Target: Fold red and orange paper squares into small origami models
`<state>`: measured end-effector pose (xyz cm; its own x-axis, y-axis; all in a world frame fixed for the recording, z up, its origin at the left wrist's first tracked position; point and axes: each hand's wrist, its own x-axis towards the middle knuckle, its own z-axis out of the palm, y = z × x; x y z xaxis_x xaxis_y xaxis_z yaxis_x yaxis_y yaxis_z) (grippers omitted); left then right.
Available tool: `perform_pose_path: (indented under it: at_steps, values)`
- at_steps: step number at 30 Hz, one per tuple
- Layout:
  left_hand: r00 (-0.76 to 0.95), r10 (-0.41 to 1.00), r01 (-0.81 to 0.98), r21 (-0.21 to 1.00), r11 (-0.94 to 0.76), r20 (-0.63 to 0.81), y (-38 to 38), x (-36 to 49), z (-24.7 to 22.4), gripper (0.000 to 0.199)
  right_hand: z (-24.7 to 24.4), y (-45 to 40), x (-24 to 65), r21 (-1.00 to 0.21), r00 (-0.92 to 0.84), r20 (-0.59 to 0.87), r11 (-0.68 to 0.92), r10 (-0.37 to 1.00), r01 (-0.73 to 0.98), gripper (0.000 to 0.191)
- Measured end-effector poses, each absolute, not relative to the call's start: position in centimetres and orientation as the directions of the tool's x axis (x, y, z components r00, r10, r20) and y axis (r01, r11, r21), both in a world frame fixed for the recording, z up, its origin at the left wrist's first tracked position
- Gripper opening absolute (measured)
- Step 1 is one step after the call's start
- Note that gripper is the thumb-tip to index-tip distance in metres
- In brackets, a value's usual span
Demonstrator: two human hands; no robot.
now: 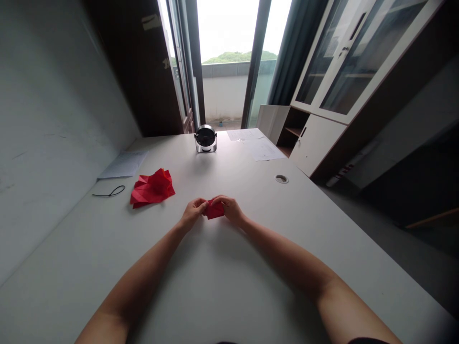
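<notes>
A small folded piece of red paper [215, 211] is held between my two hands over the middle of the white table. My left hand [194, 210] pinches its left edge with thumb and fingers. On the other side, my right hand [228, 207] grips the upper right part, its fingers bent over the top edge. Creased red sheets [152, 188] lie in a loose pile to the left of my hands, apart from them.
On the white table [236, 296] stand a round black-and-silver device [206, 138] and, at the left, a black cable loop [116, 191]. Papers [265, 149] lie at the far right, more sheets [124, 164] at the left. A round hole [281, 179] pierces the tabletop.
</notes>
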<state>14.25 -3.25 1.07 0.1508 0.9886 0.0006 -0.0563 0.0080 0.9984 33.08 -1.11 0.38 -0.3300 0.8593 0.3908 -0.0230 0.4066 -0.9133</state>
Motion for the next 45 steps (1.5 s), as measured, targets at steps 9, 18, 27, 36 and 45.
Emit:
perform_pose_path:
  at_steps: [9, 18, 27, 36, 45]
  values:
    - [-0.024, 0.999, -0.105, 0.994, -0.043, 0.04, -2.8, 13.8, 0.5, 0.033, -1.0, -0.5, 32.7, -0.94, -0.331, 0.33, 0.338, 0.884, -0.033, 0.021]
    - [-0.026, 0.999, -0.129, 0.991, -0.024, 0.021, -2.8, 13.7, 0.3, 0.032, -0.6, -0.7, 32.9, -0.938, -0.398, 0.325, 0.345, 0.858, -0.022, 0.021]
    - [-0.024, 0.998, -0.061, 0.996, -0.061, 0.059, -2.8, 13.6, 0.4, 0.033, -0.7, -0.7, 33.0, -0.947, -0.483, 0.3, 0.318, 0.823, -0.047, 0.023]
    - [-0.038, 0.992, -0.022, 0.993, -0.118, 0.117, -2.8, 13.5, 0.2, 0.033, -0.4, -0.8, 33.0, -0.948, -0.492, 0.286, 0.318, 0.822, -0.018, 0.023]
    - [-0.027, 0.993, -0.045, 0.993, -0.113, 0.112, -2.8, 13.4, 0.3, 0.033, -0.5, -0.7, 33.2, -0.946, -0.499, 0.285, 0.325, 0.819, -0.007, 0.025]
